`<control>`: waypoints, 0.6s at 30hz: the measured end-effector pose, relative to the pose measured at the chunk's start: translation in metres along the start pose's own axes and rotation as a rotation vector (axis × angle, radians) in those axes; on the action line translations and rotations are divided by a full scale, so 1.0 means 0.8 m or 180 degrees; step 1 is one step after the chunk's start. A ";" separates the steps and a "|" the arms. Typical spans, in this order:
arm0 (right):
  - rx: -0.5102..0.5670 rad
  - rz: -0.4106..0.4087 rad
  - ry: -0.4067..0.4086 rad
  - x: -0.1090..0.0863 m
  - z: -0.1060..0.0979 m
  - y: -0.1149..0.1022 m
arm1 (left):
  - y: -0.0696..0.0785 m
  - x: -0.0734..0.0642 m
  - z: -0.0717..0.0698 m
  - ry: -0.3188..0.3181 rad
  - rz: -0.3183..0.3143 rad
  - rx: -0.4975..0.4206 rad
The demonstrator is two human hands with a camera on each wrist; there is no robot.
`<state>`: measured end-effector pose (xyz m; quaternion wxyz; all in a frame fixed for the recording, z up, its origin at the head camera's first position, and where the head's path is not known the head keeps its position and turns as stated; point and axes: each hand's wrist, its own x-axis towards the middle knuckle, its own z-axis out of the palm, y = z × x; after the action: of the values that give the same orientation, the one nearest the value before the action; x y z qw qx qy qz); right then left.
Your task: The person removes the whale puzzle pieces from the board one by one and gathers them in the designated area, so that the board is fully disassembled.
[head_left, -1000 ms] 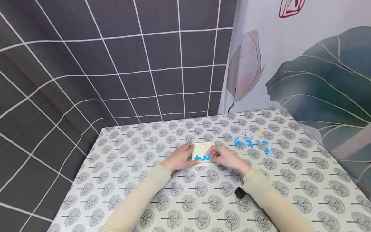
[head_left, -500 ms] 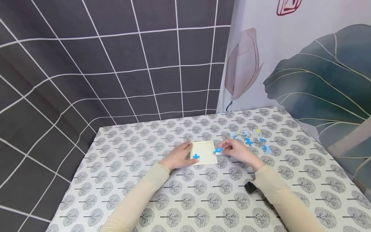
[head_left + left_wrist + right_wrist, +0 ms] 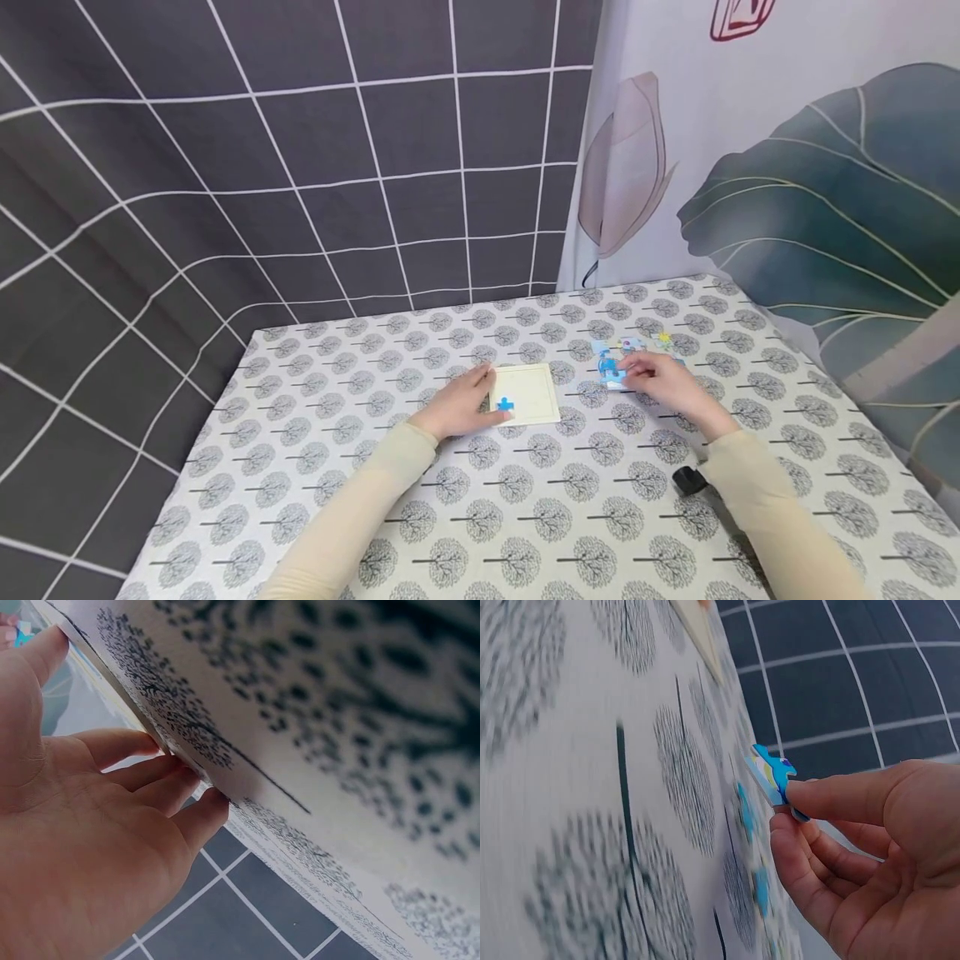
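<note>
A shallow cream puzzle tray (image 3: 534, 390) lies on the table in the head view, one blue puzzle piece (image 3: 505, 403) in its near left corner. My left hand (image 3: 459, 406) rests along the tray's left side, fingers spread, thumb at the near edge by that piece. In the left wrist view the fingertips (image 3: 214, 802) touch the edge and cloth. To the right, my right hand (image 3: 666, 383) is over the loose pieces. Between its thumb and fingertips it pinches a blue puzzle piece (image 3: 771, 774) with a light, coloured patch, held above the cloth.
Loose pieces lie at the right rear, among them a yellow one (image 3: 663, 339) and a pale blue one (image 3: 599, 345); my right hand covers some. A tree-print cloth (image 3: 525, 517) covers the table. A dark checked curtain (image 3: 420, 208) hangs behind. A small black object (image 3: 688, 480) sits at my right wrist.
My right hand has lifted the puzzle piece out of the tray and carried it right, to the loose pieces. The left hand has stayed on the tray, where one blue piece stays.
</note>
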<state>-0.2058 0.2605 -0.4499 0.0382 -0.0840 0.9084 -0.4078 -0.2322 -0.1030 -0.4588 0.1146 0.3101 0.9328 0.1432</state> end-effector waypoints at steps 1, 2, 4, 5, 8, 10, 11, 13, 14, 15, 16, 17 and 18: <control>0.0001 0.0035 0.0017 -0.002 -0.004 0.002 | 0.000 0.000 0.000 0.0001 0.0004 0.0013; 0.0001 0.0070 0.0028 -0.005 -0.007 0.004 | 0.000 0.000 0.000 0.0007 0.0008 0.0012; -0.0015 0.0087 0.0031 -0.009 -0.014 0.008 | 0.001 -0.001 0.000 0.0002 0.0003 0.0020; 0.0010 0.0087 0.0021 -0.011 -0.017 0.009 | 0.001 -0.001 0.000 -0.0001 0.0000 0.0024; -0.0038 0.0061 0.0030 -0.016 -0.023 0.017 | 0.001 -0.001 -0.001 -0.0003 0.0012 0.0021; -0.0051 0.0054 0.0040 -0.018 -0.026 0.023 | 0.000 0.000 -0.001 -0.0024 0.0013 0.0034; -0.0058 0.0063 0.0047 -0.019 -0.027 0.026 | 0.000 0.000 -0.001 -0.0022 0.0019 0.0036; -0.0106 0.0080 0.0070 -0.019 -0.028 0.030 | 0.000 0.001 0.000 -0.0035 0.0005 0.0042; -0.0123 0.0100 0.0085 -0.020 -0.028 0.032 | 0.000 0.001 0.000 -0.0044 -0.0005 0.0049; -0.0132 0.0118 0.0091 -0.020 -0.029 0.034 | 0.000 0.001 0.000 -0.0044 -0.0009 0.0047; -0.0137 0.0134 0.0100 -0.020 -0.029 0.035 | 0.000 0.001 0.000 -0.0044 -0.0012 0.0045; -0.0152 0.0141 0.0101 -0.021 -0.029 0.035 | 0.000 0.001 0.001 -0.0043 -0.0014 0.0044; -0.0161 0.0137 0.0093 -0.021 -0.030 0.036 | 0.000 0.001 0.001 -0.0050 -0.0021 0.0047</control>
<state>-0.1958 0.3002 -0.4555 0.0315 -0.0593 0.9205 -0.3850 -0.2325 -0.1022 -0.4592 0.1201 0.3091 0.9339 0.1335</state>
